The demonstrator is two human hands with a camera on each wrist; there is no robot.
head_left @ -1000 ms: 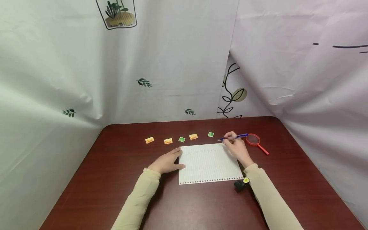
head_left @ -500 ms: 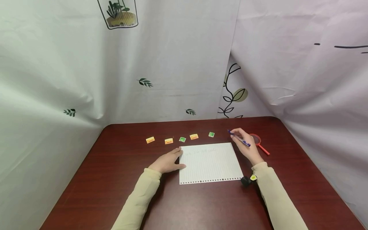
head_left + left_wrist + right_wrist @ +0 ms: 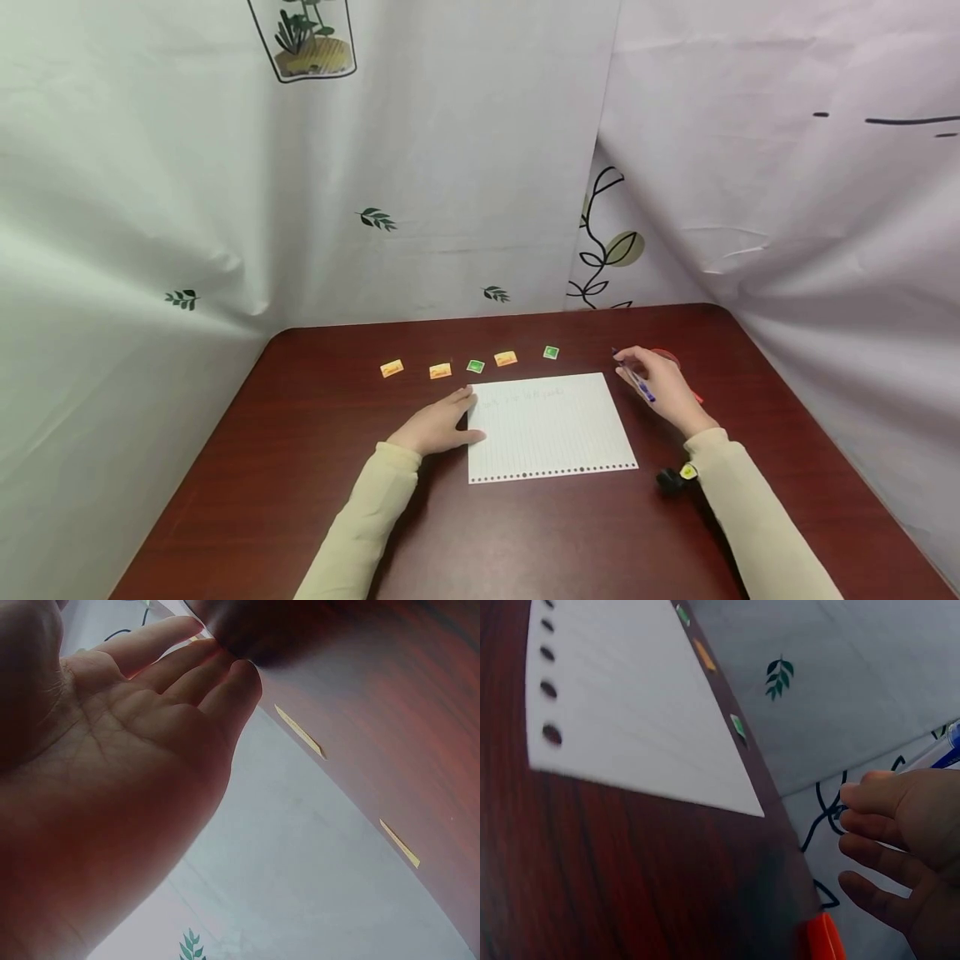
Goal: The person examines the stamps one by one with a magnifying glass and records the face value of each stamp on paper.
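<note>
A sheet of lined, hole-punched paper lies on the table, with faint handwriting along its top. My left hand rests at its left edge, fingers extended and thumb on the sheet; the left wrist view shows the palm from below. To the right of the paper, my right hand holds a blue pen slantwise, clear of the sheet. In the right wrist view its clear barrel shows above the fingers. Partly hidden behind this hand is a red magnifying glass.
Behind the paper runs a row of small stamp-like pieces, orange ones and green ones. The dark red table meets pale curtains at the back and sides. A black camera sits at the right wrist.
My right hand has moved right, away from the paper's top right corner, carrying the pen, which has turned. It now covers more of the magnifying glass. The left hand stays put.
</note>
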